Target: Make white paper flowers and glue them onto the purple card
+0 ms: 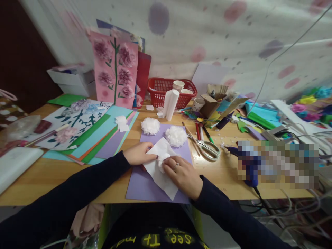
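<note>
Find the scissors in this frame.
In the head view, the scissors lie on the table to the right of the purple sheet, just below the green-tipped marker.

Coarse pixelation blots out part of the dark blue plastic glue gun (pixel 233 150) and whatever lies beyond it. The fingertips of the person's right hand (pixel 183 173) are hidden in the thin white paper sheet (pixel 158 170). The picture's left edge crops a smooth white roll (pixel 19 167); bright paper flowers (pixel 307 99) at far right blur.

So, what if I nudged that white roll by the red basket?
The roll would likely tip, being tall and narrow-based. Once down, its round side might let it roll, though the loose flap could drag.
</note>
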{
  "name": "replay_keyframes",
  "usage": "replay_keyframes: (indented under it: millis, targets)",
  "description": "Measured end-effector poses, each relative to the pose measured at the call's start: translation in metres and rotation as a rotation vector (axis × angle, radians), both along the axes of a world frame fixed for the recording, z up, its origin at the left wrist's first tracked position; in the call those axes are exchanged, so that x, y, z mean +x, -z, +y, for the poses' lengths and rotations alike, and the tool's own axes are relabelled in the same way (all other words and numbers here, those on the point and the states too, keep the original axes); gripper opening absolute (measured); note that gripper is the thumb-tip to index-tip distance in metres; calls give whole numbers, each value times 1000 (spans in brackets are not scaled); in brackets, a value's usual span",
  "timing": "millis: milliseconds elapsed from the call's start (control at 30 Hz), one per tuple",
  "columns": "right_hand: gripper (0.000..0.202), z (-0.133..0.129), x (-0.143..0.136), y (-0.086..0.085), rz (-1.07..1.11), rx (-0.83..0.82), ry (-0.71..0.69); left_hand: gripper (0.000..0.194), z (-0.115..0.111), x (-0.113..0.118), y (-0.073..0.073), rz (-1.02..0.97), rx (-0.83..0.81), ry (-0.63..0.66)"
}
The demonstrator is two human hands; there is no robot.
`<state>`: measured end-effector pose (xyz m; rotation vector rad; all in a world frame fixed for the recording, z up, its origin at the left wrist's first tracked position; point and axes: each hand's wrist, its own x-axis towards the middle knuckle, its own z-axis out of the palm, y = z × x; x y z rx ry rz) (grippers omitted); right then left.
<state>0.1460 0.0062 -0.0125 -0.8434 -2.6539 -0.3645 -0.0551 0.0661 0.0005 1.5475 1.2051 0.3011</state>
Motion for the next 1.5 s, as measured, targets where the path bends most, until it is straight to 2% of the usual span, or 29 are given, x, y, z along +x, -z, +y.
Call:
replay_keyframes:
  millis: [100, 200, 300, 467, 600, 700, 767, 833, 1000, 1200, 1300, 1500]
  targets:
    - [23, -7, 3, 0, 86, -104, -24, 32, -5, -5, -2, -36, -78, -35]
    - [37, -18, 11, -1, 143, -282, -45, 40, -12, -13, -2, -102, -28, -67]
    - [50, -27, 18, -2, 135, -396, -61, 39, -22, -15, -3, -144, 167, -104]
    - [47, -28, 18, -5, 143, -441, -16, 25, -40, -2, -7, -54, 506, -140]
    - [44, -26, 12, -7, 110, -433, 42, 24, -48, 12, -5, -17, 644, -71]
    - [46, -26, 11, -8, 107, -424, 58, 20, -51, 16, -7, -24, 645, -8]
    - [45, -25, 11, -8, 119, -428, 50, 16, -51, 14, -9, -35, 645, 41]
    - [42, -25, 12, -8, 139, -443, 44, 19, -50, 9, -9, -46, 687, 80]
    - [41, -24, 16, -8, 215, -503, 12, 27, -41, -2, 3, -42, 934, 229]
    - [40, -20, 26, -14, 236, -623, 5, 25, -36, -1, 8, 121, 1146, 360]
    - [40, -16, 29, -17, 217, -666, 5, 22, -36, -3, 6, 171, 1220, 400]
    - [40, -17, 27, -18, 200, -681, 38, 19, -34, -9, 9, 141, 1335, 440]
